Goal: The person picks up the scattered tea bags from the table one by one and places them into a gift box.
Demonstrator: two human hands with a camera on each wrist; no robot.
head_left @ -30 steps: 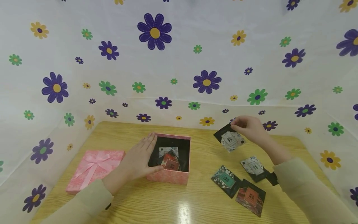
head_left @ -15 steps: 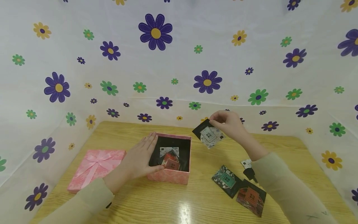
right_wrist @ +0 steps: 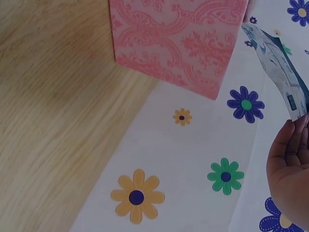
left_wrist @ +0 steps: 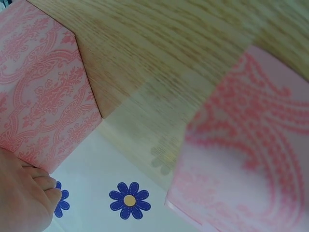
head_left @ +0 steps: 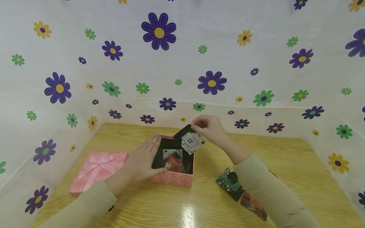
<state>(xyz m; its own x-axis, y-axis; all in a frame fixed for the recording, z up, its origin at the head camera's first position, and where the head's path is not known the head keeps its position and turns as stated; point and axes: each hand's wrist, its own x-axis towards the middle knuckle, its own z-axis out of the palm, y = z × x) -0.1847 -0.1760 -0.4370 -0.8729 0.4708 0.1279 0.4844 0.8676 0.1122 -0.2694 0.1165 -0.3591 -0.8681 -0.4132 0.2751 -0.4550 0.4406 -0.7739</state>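
A pink patterned box (head_left: 172, 180) with a dark inside stands open-topped on the table. My left hand (head_left: 139, 163) rests along its left side, fingers straight, thumb on the front rim. Inside lie a red-labelled sachet (head_left: 175, 167) and a pale floral one, partly overlapped. Between thumb and fingertips, my right hand (head_left: 211, 128) pinches a black-and-white floral sachet (head_left: 191, 141) by its upper corner, tilted over the box's back right corner. The right wrist view shows that sachet (right_wrist: 280, 65) edge-on beside the box wall (right_wrist: 178, 38).
The pink lid with a ribbon bow (head_left: 99, 167) lies left of the box, beside my left forearm. At the right are a green-labelled sachet (head_left: 226, 183) and a red one (head_left: 251, 205), partly covered by my right sleeve (head_left: 265, 183). A flower-printed sheet (head_left: 182, 63) hangs behind the table.
My right hand has carried the pale floral sachet leftward from the table's right side to over the box. My left hand has stayed on the box.
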